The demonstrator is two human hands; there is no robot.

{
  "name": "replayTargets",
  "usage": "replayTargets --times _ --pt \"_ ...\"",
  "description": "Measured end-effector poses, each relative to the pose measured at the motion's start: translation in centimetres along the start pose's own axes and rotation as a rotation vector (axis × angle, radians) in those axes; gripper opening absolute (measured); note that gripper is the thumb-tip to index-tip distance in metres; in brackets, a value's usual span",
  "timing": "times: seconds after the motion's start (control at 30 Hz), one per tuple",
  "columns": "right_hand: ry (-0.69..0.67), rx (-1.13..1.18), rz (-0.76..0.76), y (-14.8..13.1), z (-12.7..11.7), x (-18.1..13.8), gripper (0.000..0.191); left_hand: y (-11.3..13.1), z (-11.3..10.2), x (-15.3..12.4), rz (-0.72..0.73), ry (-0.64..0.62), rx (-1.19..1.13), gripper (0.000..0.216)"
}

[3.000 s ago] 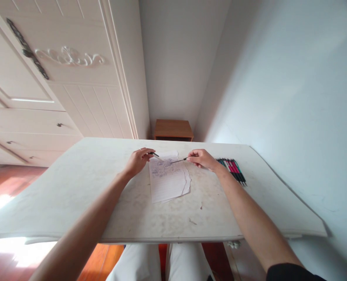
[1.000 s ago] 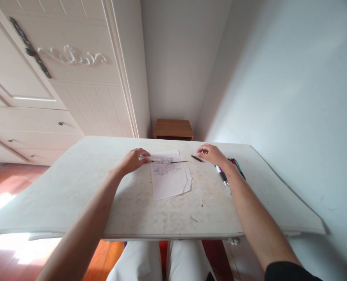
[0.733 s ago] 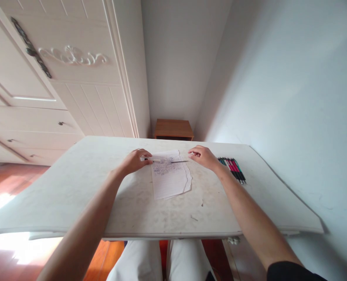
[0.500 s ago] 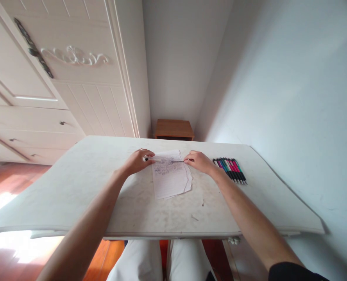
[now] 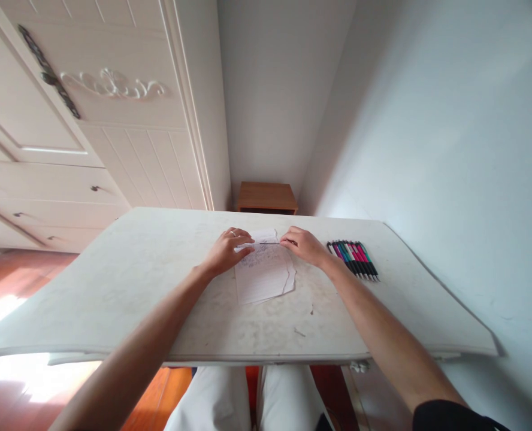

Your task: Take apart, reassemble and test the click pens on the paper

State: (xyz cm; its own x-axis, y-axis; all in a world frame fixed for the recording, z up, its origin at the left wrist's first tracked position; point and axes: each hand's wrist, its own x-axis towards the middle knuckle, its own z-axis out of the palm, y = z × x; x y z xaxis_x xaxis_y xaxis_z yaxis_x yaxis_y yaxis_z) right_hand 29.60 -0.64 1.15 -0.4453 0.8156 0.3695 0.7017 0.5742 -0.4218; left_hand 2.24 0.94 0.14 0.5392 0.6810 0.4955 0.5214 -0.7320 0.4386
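Over the torn, scribbled sheets of paper (image 5: pixel 261 281), my two hands face each other. My right hand (image 5: pixel 302 244) pinches a thin dark pen refill (image 5: pixel 269 243), which points left. My left hand (image 5: pixel 230 250) is closed around a pale pen barrel, mostly hidden by the fingers now. The refill's left end lies right by the left fingertips; whether it is inside the barrel I cannot tell. To the right of my right hand, several click pens (image 5: pixel 353 260) with coloured barrels and black grips lie side by side in a slanted row.
The white table (image 5: pixel 126 287) has worn stains and a few small dark scraps (image 5: pixel 299 333) near its front. A cream wardrobe (image 5: pixel 135 149) stands at the left, a pale wall (image 5: pixel 450 149) at the right. Behind the table is a small brown wooden cabinet (image 5: pixel 267 196).
My left hand has moved right, closer to my right hand, and now covers most of the pale barrel. My right hand has shifted slightly up and left with the refill. The row of pens is unchanged.
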Motion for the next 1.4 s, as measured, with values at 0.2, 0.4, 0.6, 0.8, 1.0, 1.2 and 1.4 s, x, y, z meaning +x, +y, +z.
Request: replayTargets --times 0.2,0.4,0.6,0.8,1.0,1.2,1.4 --pt "0.005 0.025 -0.025 -0.1 0.2 0.0 0.014 -0.2 0.2 0.1 0.035 0.036 -0.019 0.021" --pt "-0.002 0.001 -0.013 0.0 -0.1 0.0 0.016 -0.3 0.2 0.1 0.001 0.015 -0.038 0.020" --pt "-0.015 -0.053 0.034 1.3 -0.4 -0.2 0.016 -0.4 0.0 0.1 -0.035 0.004 -0.027 0.022" --pt "-0.054 -0.140 0.101 1.8 -1.0 -0.3 0.018 -0.6 -0.1 0.1 -0.019 0.001 0.002 0.022" --pt "-0.101 -0.156 0.108 1.7 -0.9 -0.3 0.017 -0.9 -0.2 -0.1 -0.043 -0.004 0.058 0.021" --pt "-0.030 -0.094 0.100 1.8 -1.2 -0.3 0.019 -1.0 -0.2 -0.1 -0.028 -0.012 0.073 0.021" --pt "0.152 -0.095 0.151 2.4 -1.5 -0.3 0.025 -1.0 -0.1 0.0 -0.008 0.053 0.056 0.020"
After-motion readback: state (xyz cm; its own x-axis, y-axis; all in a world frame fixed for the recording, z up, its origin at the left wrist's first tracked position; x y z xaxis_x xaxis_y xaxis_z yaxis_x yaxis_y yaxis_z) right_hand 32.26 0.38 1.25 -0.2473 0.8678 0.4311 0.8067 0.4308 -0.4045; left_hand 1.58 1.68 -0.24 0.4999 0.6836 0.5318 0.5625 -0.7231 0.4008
